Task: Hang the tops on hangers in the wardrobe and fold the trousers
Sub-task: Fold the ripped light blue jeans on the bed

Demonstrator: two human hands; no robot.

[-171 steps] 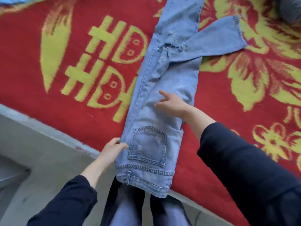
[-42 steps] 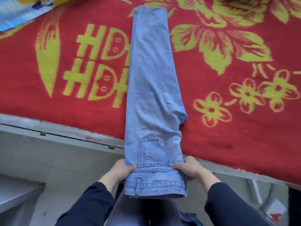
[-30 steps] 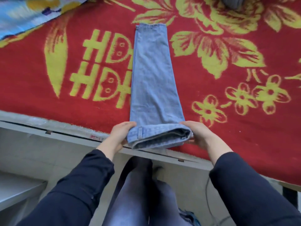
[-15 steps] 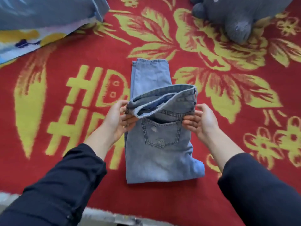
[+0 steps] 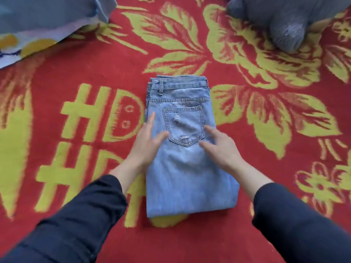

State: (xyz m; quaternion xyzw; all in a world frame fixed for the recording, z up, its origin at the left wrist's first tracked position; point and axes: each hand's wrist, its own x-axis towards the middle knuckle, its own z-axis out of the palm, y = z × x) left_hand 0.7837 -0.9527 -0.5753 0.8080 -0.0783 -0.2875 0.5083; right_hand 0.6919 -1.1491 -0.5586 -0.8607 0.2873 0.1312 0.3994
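both hands lie flat, fingers straight, gripping nothing — left hand [image 5: 147, 143] and right hand [image 5: 220, 147] press the folded jeans [image 5: 182, 168], which rest on the red blanket [image 5: 209, 240].

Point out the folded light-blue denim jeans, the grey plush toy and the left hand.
Folded light-blue denim jeans [image 5: 188, 186], head view, lower panel.
Grey plush toy [image 5: 285, 33], head view, rounded paw.
Left hand [image 5: 146, 147], head view, back of hand.

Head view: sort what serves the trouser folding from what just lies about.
In the job: folded light-blue denim jeans, left hand and right hand resting on them.
Lying about: grey plush toy, blue-and-yellow patterned bedding, red-and-yellow flowered blanket underneath.
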